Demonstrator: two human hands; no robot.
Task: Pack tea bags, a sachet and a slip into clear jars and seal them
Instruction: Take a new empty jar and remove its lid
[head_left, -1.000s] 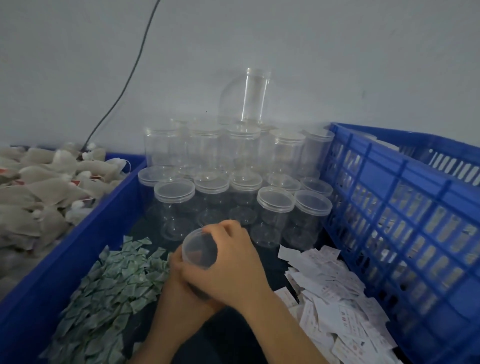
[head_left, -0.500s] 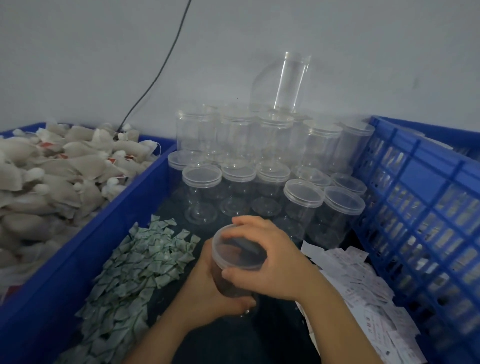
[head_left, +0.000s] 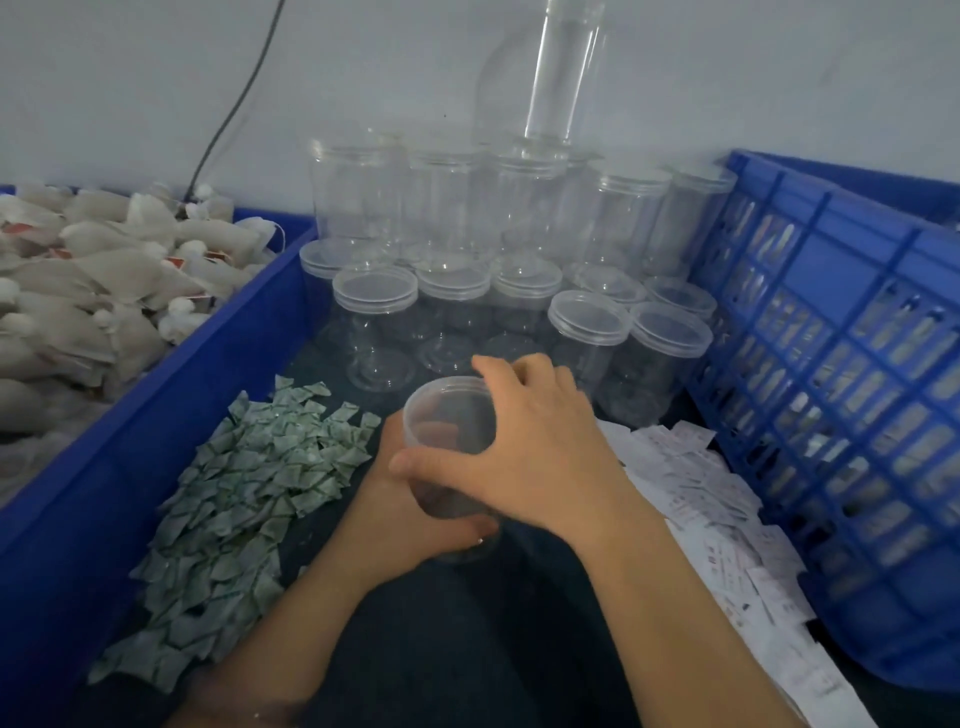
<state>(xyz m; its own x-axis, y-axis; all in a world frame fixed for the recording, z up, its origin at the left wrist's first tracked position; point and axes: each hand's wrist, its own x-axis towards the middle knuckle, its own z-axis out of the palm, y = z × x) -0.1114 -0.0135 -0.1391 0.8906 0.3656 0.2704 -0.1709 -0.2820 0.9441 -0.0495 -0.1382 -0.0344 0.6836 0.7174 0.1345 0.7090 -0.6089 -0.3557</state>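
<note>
- Head view, ctr: clear round plastic jar (head_left: 448, 499) stands upright over the dark table (head_left: 467, 649), btwn two piles and touching neither. Can't tell if its base rests on the table.
- Left hand (head_left: 400, 519) grips the jar body from the left & below, fingers wrapped round the lower part.
- Right hand (head_left: 540, 462) is on the translucent round lid (head_left: 447, 415) atop the jar. Thumb is at the near rim, fingers curl over the far rim, clamped on it.
- Lid sits on the jar mouth; can't tell if it's tight. Dark contents show thru the plastic, too blurry to ID.
- Left of jar: pile of small green-and-white sachets (head_left: 244, 493) spread on the table.
- Right of jar: heap of white printed paper slips (head_left: 701, 499), w/ the right forearm crossing its near edge.
- Far left: blue plastic bin (head_left: 156, 415) heaped w/ off-white tea bags (head_left: 93, 291).
- Behind the hands: two-tier stack of empty clear lidded jars (head_left: 467, 291) by the grey wall, w/ a taller clear container (head_left: 550, 67) on top.
- Right: blue lattice-sided crate (head_left: 831, 364), just beside the slips.
- Black cable (head_left: 234, 104) runs down the wall.
</note>
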